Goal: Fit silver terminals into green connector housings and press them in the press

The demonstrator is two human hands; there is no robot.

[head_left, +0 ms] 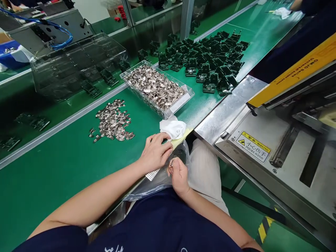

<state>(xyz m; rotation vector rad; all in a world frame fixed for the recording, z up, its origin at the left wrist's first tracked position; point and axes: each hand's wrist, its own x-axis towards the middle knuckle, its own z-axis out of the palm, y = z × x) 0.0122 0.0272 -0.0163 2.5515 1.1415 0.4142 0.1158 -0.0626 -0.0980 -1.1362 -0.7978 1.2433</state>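
My left hand (156, 151) rests at the green table's front edge, fingers bent over a strip of small metal pieces (152, 174) that shows beneath the palm. Just right of it, my right hand (179, 175) is closed, thumb against fingers, on a short row of small dark-and-silver pieces (172, 162). A white cloth (173, 128) lies beyond my left fingertips. Below both hands hangs a clear plastic bag (149, 187). A loose pile of small metal parts (112, 120) lies to the left, and a clear tray (167, 113) full of similar parts stands farther back.
Many dark green assemblies (210, 59) are heaped behind the tray. At the right stands a metal machine (283, 140) with a yellow bar and a warning label. A metal rail (65, 115) borders the table's far side. Another person's hand (296, 5) shows at the top right.
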